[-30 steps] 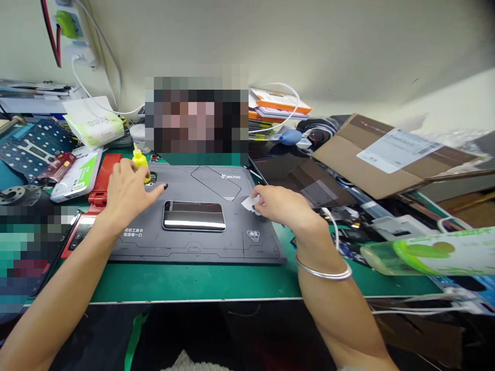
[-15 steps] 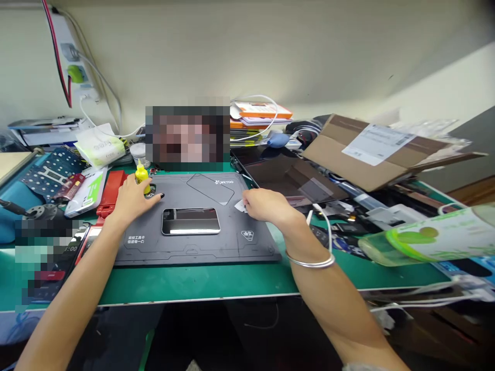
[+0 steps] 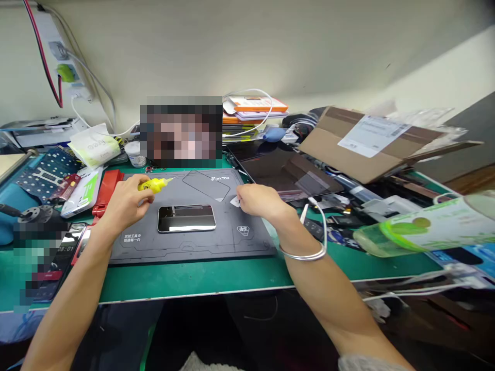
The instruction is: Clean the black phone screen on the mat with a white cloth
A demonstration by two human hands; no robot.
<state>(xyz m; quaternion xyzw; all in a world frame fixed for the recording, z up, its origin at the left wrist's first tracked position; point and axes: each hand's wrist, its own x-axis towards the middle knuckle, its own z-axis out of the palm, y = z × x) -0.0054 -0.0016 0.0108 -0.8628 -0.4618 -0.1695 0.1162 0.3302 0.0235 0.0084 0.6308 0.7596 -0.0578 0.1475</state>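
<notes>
**Yellow bottle [image 3: 153, 185] nearly level, nozzle pointing right**

The left hand [image 3: 124, 203] grips it over the mat [image 3: 185, 251], beyond the phone [image 3: 186, 218]. The curled right hand [image 3: 257, 201] touches a white tab [image 3: 234, 202]; whether it grips, cannot tell.

Your left hand [image 3: 126, 203] pinching yellow squeeze bottle [image 3: 153, 185], nozzle pointing right, above grey WKTOO mat [image 3: 193, 251]. Your right hand [image 3: 257, 201] at small white paper tab [image 3: 234, 202], touching it. Glossy black phone [image 3: 186, 218] flat on mat between hands. Red plastic holder [image 3: 107, 186] just beyond left hand. Silver bangle [image 3: 301, 255] on right wrist.
</notes>
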